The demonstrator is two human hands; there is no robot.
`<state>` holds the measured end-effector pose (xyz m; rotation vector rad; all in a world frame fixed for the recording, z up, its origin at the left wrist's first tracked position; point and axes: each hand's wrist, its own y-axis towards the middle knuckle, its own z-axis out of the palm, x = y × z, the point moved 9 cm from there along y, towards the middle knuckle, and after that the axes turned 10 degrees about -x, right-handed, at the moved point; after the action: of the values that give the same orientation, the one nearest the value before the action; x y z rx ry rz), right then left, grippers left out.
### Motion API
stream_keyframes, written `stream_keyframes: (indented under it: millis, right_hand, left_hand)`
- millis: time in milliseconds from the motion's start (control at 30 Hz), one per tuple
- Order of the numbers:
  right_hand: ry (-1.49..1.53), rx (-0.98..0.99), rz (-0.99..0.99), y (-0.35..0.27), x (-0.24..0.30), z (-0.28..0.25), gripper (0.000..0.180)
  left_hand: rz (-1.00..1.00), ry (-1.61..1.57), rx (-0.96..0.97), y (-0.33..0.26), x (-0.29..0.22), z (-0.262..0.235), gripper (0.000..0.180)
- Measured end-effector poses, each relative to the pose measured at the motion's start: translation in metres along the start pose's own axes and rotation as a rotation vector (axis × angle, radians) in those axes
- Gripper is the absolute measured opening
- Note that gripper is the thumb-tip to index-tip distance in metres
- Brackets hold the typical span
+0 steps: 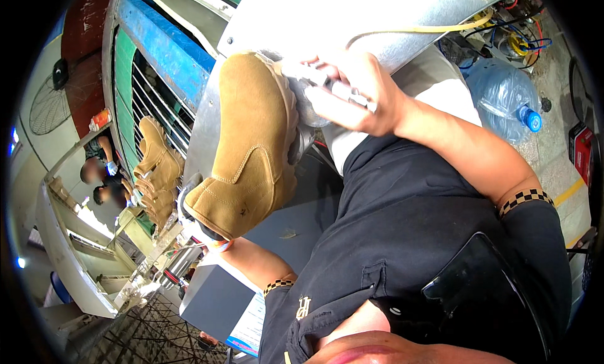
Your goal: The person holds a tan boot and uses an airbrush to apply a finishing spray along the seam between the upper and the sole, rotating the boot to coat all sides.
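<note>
A tan suede ankle boot (248,125) with a lugged sole hangs in front of me, toe toward the top and collar at the lower left. My left forearm reaches up behind the collar. The left hand (217,246) is mostly hidden there, and its fingers do not show. Beside the sole's toe end, my right hand (362,90) is closed around a slim silver metal tool (343,89). Its tip lies in glare near the sole, so I cannot tell whether it touches.
A bright metal table (402,46) carries a yellow hose (421,29). More tan boots (154,169) stand at the left by a blue-and-green machine (167,43). Two people work farther off. A large clear water bottle (503,100) and loose wires (519,40) are at right.
</note>
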<state>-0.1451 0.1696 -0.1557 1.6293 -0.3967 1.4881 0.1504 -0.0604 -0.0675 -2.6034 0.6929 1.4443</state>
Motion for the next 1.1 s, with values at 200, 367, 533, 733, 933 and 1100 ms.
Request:
stream_keyframes:
  millis: [200,367,533,733,933,1100]
  right_hand:
    - [-0.038,0.103,-0.064,-0.005,0.011,-0.018,0.033]
    - [-0.002,-0.112,0.149,0.054,-0.025,-0.108,0.029]
    - [-1.017,-0.242,-0.657,0.05,-0.004,-0.118,0.035]
    - [0.316,-0.362,0.242,0.075,-0.035,-0.148,0.032]
    - [0.257,-0.334,0.234,0.076,-0.037,-0.149,0.031]
    - [0.376,-0.312,0.244,0.076,-0.036,-0.14,0.034]
  left_hand:
    - [-0.053,-0.001,-0.096,-0.007,0.013,-0.006,0.052]
    - [0.295,-0.064,-0.062,-0.008,-0.075,0.05,0.045]
    - [0.445,-0.15,0.2,0.06,-0.144,0.148,0.037]
    - [0.917,-0.089,0.374,0.195,-0.254,0.344,0.035]
    - [0.113,-0.597,0.561,0.27,-0.23,0.465,0.032]
    - [0.153,-0.324,0.468,0.248,-0.159,0.356,0.043]
